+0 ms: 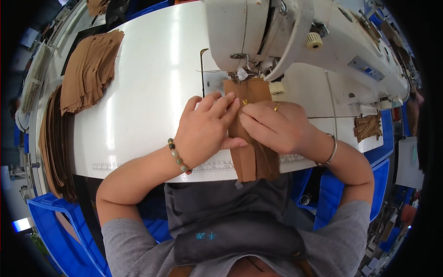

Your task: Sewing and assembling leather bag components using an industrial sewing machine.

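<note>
A long brown piece of cloth or leather (246, 164) lies under the needle area of the white sewing machine (235, 32) and hangs over the table's front edge. My left hand (203, 124) rests on its left side, fingers stretched out and thumb pointing right across it. My right hand (281, 127) is closed in a pinch at the middle of the piece, thumb and forefinger together on its upper layer. A small gold-coloured metal part (245, 101) shows just beyond those fingertips. The presser foot (242, 75) sits at the far end of the piece, its contact partly hidden.
Stacked brown pieces (92, 69) lie at the far left, with darker pieces (57, 143) draped over the left edge. A bundle of small brown strips (368, 127) lies at right. Blue bins (67, 231) stand below the table. A ruler strip (212, 165) runs along its front.
</note>
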`<action>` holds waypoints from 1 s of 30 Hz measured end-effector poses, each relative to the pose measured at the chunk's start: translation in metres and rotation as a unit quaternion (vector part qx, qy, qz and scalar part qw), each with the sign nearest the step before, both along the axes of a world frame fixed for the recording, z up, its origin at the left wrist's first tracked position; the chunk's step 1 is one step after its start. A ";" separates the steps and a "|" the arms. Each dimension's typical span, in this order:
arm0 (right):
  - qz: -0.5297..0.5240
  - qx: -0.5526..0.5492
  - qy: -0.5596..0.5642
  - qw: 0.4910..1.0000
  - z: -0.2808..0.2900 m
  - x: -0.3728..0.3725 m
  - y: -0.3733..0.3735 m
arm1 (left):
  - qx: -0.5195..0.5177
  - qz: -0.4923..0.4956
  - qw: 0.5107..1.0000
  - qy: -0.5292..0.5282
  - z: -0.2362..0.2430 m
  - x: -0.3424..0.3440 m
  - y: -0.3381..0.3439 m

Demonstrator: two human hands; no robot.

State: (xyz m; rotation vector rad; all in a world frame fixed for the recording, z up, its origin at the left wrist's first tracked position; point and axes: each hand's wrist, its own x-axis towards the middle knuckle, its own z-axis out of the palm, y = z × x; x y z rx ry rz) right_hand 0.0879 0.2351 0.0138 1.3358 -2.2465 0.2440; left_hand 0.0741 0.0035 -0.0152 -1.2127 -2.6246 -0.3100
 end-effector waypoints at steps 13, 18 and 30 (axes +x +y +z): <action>-0.032 -0.115 -0.119 0.986 -0.051 -0.009 0.001 | 0.017 0.036 0.999 -0.023 -0.004 0.003 0.000; -0.054 -0.091 -0.084 0.991 -0.047 -0.008 -0.003 | 0.075 0.071 0.993 -0.051 -0.002 0.004 0.001; -0.087 -0.033 0.045 0.995 -0.046 -0.005 -0.013 | 0.053 0.039 0.998 -0.024 -0.002 0.004 0.000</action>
